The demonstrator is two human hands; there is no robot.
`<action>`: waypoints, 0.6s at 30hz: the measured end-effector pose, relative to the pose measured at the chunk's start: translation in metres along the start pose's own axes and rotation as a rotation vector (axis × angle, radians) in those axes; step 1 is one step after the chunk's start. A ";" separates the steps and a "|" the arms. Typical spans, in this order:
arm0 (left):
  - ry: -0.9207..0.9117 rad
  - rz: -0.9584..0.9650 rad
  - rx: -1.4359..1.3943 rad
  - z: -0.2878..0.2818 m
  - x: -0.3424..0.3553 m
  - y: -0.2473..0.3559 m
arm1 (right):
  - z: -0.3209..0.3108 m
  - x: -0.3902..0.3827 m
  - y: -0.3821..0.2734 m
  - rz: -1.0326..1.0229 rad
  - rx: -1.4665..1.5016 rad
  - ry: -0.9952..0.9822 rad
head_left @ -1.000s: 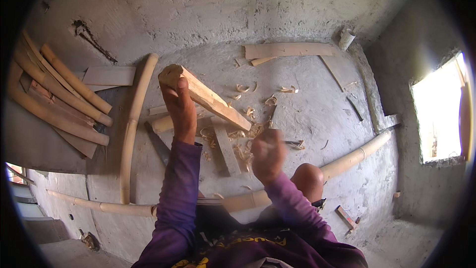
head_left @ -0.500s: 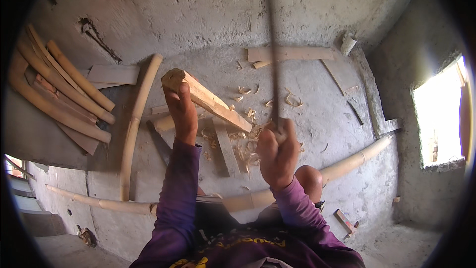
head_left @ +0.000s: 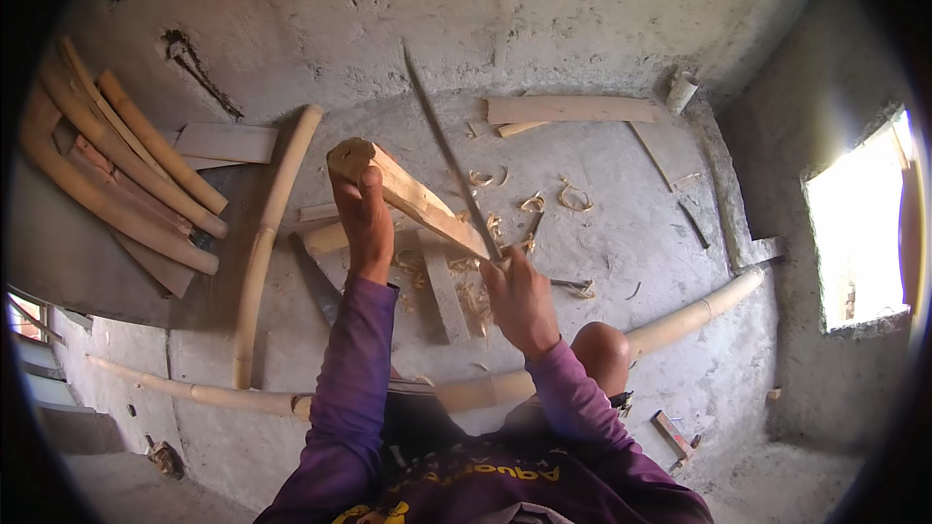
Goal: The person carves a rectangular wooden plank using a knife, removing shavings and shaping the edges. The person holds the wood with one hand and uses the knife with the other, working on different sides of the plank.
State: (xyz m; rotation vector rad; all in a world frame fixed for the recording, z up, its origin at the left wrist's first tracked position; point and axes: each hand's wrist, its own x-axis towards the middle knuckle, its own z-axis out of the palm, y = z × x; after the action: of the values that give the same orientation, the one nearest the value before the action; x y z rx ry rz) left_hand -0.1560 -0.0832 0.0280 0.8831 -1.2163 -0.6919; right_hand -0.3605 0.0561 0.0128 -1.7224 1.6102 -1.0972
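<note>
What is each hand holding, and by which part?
The left hand holds a piece of wood by its far end; the right hand grips a long thin tool by its near end, hidden in the fist.

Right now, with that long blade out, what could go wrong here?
The long blade in the right hand might slip along the wood block toward the bare left hand. It could also glance down toward the uncovered knee. Curled shavings on the floor might make footing slippery.
</note>
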 end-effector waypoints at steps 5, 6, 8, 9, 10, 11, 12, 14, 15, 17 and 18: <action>0.033 -0.022 0.055 0.004 0.001 -0.005 | 0.036 -0.021 0.040 0.083 0.013 0.172; 0.029 -0.026 0.072 0.003 0.001 -0.003 | 0.055 -0.024 0.063 0.077 -0.045 0.140; 0.039 -0.037 -0.012 -0.001 -0.002 0.004 | 0.077 -0.031 0.102 0.147 -0.298 -0.079; 0.043 -0.028 -0.062 -0.001 -0.001 0.005 | 0.080 -0.028 0.114 0.181 -0.411 -0.220; 0.057 -0.011 -0.045 -0.002 0.000 0.007 | 0.079 -0.022 0.117 0.072 -0.439 -0.282; 0.056 -0.040 -0.014 -0.003 -0.002 0.007 | 0.071 -0.021 0.114 0.049 -0.460 -0.430; 0.083 -0.067 0.005 -0.002 -0.001 0.006 | 0.061 -0.015 0.105 0.141 -0.366 -0.406; 0.059 -0.002 0.032 0.000 0.000 0.002 | 0.035 -0.009 0.070 0.182 -0.050 -0.132; 0.075 -0.013 0.072 0.001 -0.001 0.000 | 0.024 -0.012 0.055 0.148 -0.025 -0.028; 0.082 0.050 0.047 0.004 0.002 -0.005 | 0.018 -0.016 0.042 0.094 0.058 0.136; 0.065 0.022 0.044 0.004 0.003 -0.006 | 0.022 -0.020 0.042 0.081 0.122 0.190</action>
State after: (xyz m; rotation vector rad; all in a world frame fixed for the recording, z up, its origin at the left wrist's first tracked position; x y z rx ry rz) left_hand -0.1587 -0.0895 0.0248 0.9205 -1.1854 -0.6165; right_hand -0.3645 0.0662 -0.0375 -1.4994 1.6727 -1.3229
